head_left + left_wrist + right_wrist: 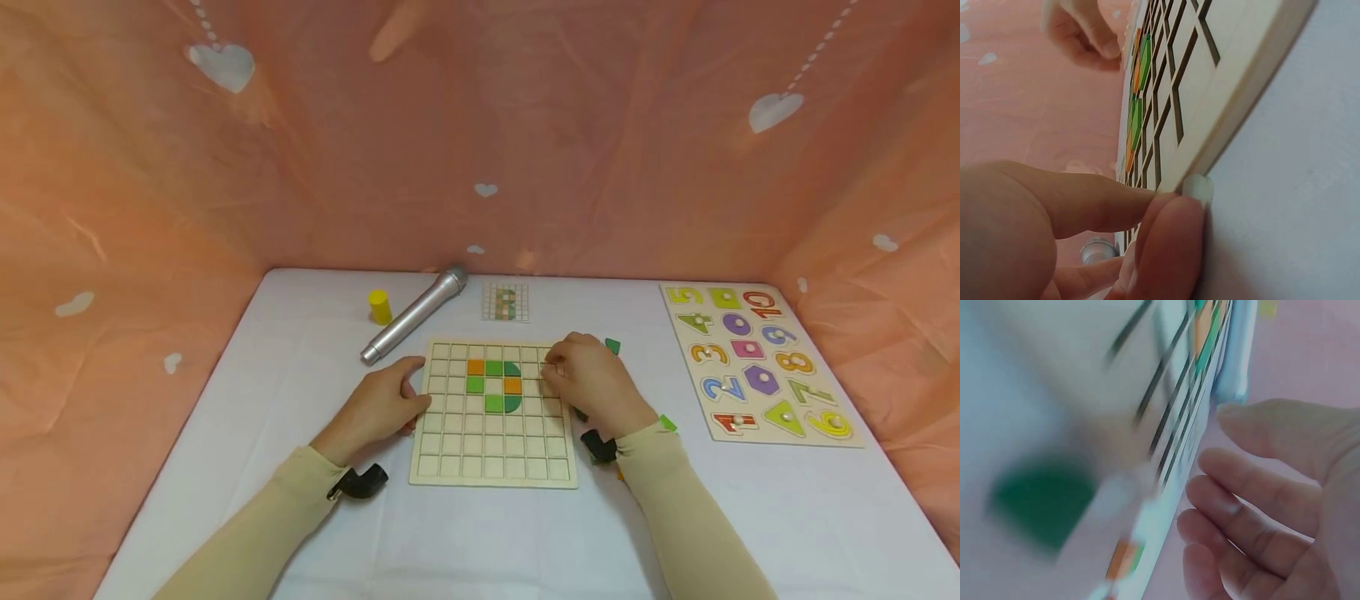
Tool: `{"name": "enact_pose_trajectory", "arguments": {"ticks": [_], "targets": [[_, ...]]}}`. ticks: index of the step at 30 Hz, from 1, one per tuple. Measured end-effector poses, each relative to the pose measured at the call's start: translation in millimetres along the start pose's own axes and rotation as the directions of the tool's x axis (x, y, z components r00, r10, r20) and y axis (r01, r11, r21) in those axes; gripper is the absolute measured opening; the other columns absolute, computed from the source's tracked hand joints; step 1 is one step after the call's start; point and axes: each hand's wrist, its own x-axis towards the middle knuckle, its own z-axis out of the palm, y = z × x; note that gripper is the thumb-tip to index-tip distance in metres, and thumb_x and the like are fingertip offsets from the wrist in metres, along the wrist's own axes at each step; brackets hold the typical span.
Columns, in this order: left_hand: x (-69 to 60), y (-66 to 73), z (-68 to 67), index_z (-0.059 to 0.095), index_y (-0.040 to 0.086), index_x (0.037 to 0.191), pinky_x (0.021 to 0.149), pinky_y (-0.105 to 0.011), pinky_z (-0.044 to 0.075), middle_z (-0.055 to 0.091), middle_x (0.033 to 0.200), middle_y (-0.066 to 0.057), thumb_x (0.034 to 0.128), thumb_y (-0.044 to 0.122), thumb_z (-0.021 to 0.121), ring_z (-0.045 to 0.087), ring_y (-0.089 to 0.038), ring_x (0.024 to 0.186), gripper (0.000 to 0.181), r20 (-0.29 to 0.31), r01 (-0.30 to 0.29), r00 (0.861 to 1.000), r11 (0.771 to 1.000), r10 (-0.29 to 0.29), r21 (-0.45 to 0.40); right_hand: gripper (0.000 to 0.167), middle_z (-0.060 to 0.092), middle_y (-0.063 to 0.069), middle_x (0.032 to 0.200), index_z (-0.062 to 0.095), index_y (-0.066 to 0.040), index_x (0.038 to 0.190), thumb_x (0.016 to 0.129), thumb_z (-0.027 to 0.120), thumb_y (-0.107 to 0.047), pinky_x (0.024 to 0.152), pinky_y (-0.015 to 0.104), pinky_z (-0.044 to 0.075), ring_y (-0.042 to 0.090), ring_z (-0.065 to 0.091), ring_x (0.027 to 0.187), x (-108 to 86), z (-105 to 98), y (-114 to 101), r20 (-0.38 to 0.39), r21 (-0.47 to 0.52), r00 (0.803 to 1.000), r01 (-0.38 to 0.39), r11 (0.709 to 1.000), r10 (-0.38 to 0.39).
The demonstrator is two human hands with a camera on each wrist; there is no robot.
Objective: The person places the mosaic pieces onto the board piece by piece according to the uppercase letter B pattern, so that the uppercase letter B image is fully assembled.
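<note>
A pale wooden grid board (487,450) lies flat on the table, with several green and orange tiles (494,367) set in its upper middle cells. At its left edge my left hand (378,408) pinches the rim between thumb and fingertips (1172,244), as the left wrist view shows. Over the board's right side hovers my right hand (596,379), its fingers (1254,531) loosely bent with nothing between them. Below it, in the right wrist view, a dark green piece (1044,503) appears blurred. Part of the board's right edge is hidden by that hand.
Behind the board lie a silver microphone (414,317), a yellow cylinder (380,307) and a small pattern card (506,302). A number-and-shape puzzle board (761,367) lies at the right. Loose pieces, one of them green (612,345), are scattered around the right hand.
</note>
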Motion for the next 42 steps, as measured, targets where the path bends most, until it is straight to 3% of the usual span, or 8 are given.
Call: {"name": "enact_pose_trajectory", "arguments": {"ticks": [6,12,19,25,35,42], "targets": [[0.8,-1.1,0.0,0.044,0.008,0.163,0.062,-0.030,0.056,0.069,0.083,-0.006,0.0996,0.016,0.073,0.067,-0.016,0.062,0.070,0.001,0.008,1.000,1.000,-0.008,-0.015,0.026,0.073,0.010,0.111,0.080,-0.006,0.112,0.099,0.075,-0.028,0.096,0.050,0.056,0.031,0.066,0.105,-10.3,-14.4,37.7,-0.015,-0.019,0.994,-0.112,0.994,0.111],[1.1,-0.8,0.1,0.043,0.008,0.163,0.062,-0.030,0.056,0.068,0.085,-0.007,0.1007,0.016,0.073,0.067,-0.016,0.063,0.070,0.010,0.008,1.000,1.000,-0.008,-0.018,0.027,0.073,0.017,0.119,0.080,-0.004,0.114,0.100,0.073,-0.026,0.102,0.057,0.054,0.037,0.066,0.110,-13.6,-26.3,55.2,-0.008,-0.015,0.985,-0.173,0.985,0.173],[1.0,0.2,-1.8,0.044,0.008,0.162,0.062,-0.030,0.057,0.069,0.085,-0.007,0.1005,0.016,0.073,0.067,-0.016,0.062,0.069,0.012,0.000,1.000,1.000,0.001,-0.023,0.032,0.073,0.020,0.120,0.079,-0.003,0.117,0.102,0.072,-0.031,0.104,0.058,0.055,0.037,0.065,0.111,-15.8,-32.0,61.4,-0.020,-0.001,0.967,-0.253,0.968,0.253],[1.2,-0.4,-1.8,0.043,0.006,0.163,0.061,-0.029,0.057,0.069,0.085,-0.007,0.1010,0.016,0.072,0.068,-0.016,0.063,0.069,0.024,0.001,1.000,1.000,-0.001,-0.012,0.040,0.072,0.020,0.119,0.077,-0.001,0.118,0.101,0.074,-0.037,0.098,0.054,0.056,0.035,0.063,0.105,-16.4,-30.0,65.9,0.014,0.014,0.945,-0.328,0.945,0.328],[1.5,-0.2,-0.9,0.042,0.007,0.163,0.063,-0.030,0.058,0.069,0.086,-0.007,0.1004,0.015,0.073,0.068,-0.016,0.063,0.070,0.028,0.007,1.000,0.999,-0.006,-0.031,0.039,0.072,0.018,0.117,0.076,-0.001,0.117,0.100,0.077,-0.036,0.094,0.051,0.056,0.035,0.062,0.104,-15.6,-27.8,66.1,0.024,0.016,0.933,-0.361,0.933,0.360],[1.9,-1.4,-1.4,0.042,0.007,0.163,0.063,-0.030,0.059,0.068,0.087,-0.008,0.1003,0.014,0.072,0.068,-0.017,0.064,0.070,0.026,0.011,1.000,0.999,-0.010,-0.043,0.036,0.071,0.022,0.124,0.075,0.000,0.121,0.101,0.073,-0.030,0.095,0.051,0.056,0.036,0.061,0.106,-15.4,-27.9,63.7,0.033,0.008,0.931,-0.364,0.932,0.363]]}}
